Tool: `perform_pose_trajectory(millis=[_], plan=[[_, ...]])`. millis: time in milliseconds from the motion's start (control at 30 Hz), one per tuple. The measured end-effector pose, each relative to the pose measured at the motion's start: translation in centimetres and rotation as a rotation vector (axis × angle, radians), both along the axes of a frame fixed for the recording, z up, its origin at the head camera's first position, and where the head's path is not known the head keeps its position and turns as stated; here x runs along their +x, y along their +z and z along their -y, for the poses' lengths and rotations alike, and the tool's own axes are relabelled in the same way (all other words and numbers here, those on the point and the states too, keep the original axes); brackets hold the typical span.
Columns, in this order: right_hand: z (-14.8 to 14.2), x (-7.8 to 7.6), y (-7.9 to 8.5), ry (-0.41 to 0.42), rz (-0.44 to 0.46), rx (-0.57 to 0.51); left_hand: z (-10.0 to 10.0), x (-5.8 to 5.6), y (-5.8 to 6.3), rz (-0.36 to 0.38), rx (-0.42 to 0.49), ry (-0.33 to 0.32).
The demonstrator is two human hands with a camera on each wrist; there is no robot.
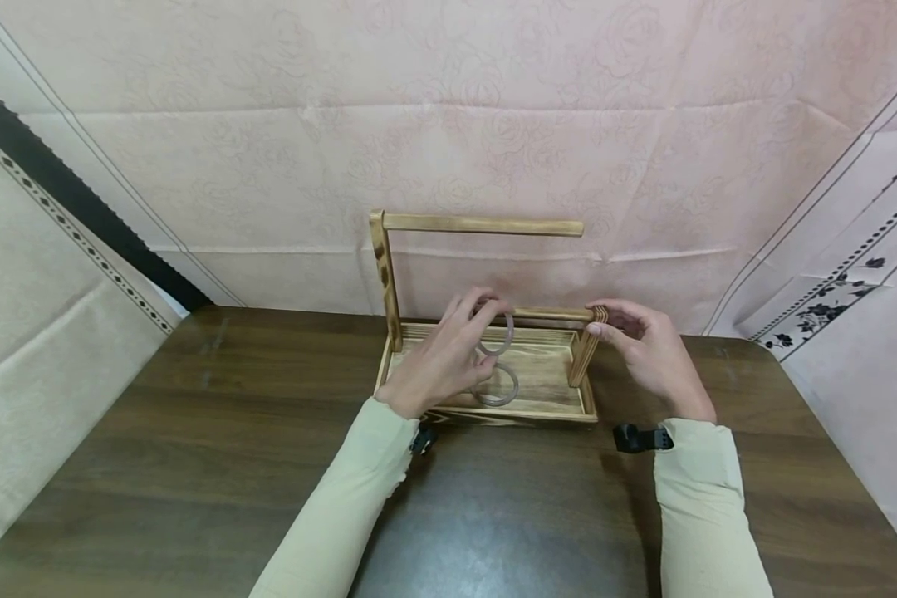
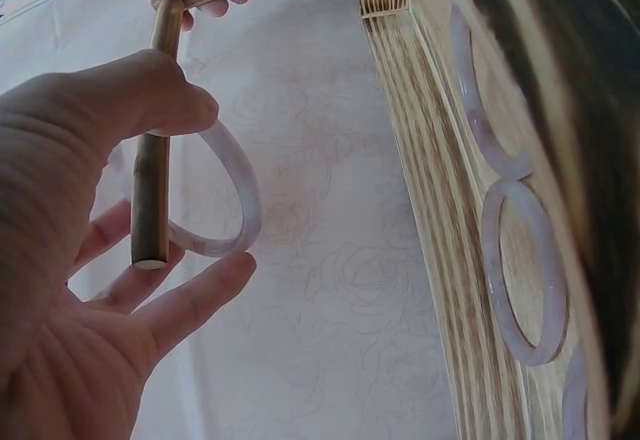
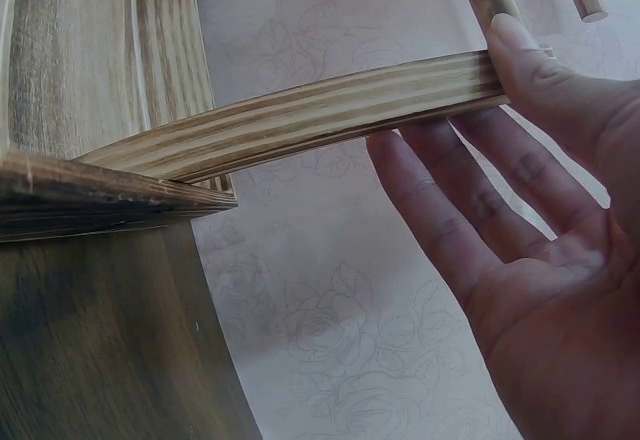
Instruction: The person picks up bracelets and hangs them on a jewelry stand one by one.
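Note:
A wooden bangle stand (image 1: 389, 286) stands on the table, with a shallow tray and two posts, each bearing a horizontal rod. My left hand (image 1: 452, 349) holds a pale lilac bangle (image 2: 245, 185) between thumb and fingers, at the free end of the lower rod (image 2: 150, 200). Whether the rod passes through the bangle I cannot tell. Across at the right, my right hand (image 1: 650, 349) pinches the top of the shorter post (image 3: 330, 110), thumb on one side and fingers on the other. Other bangles (image 2: 525, 270) lie in the tray (image 1: 553, 403), partly covered by my left hand in the head view.
Above the tray, the upper rod (image 1: 486, 224) reaches right from the taller left post and ends free. The brown wooden table (image 1: 254, 465) extends around the stand. A pale patterned cloth (image 1: 448, 149) hangs behind, with more cloth along both sides.

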State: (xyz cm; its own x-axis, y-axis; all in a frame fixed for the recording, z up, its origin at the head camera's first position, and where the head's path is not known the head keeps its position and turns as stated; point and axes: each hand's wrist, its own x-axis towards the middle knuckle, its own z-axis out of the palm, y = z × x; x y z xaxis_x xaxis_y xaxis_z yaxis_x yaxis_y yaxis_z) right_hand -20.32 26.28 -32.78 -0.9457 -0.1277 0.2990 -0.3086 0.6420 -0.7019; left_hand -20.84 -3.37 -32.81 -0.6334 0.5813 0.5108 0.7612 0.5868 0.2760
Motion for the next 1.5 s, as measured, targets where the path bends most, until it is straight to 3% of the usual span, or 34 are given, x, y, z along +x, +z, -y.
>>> perform_pose_trajectory(millis=[1100,1500], plan=[[0.13,-0.11,0.06,0.002,0.000,-0.002,-0.63,0.12,-0.24,0.013,-0.014,0.007],[0.02,-0.05,0.05,0.010,-0.005,0.002,-1.02,0.30,0.09,0.025,0.020,0.003]])
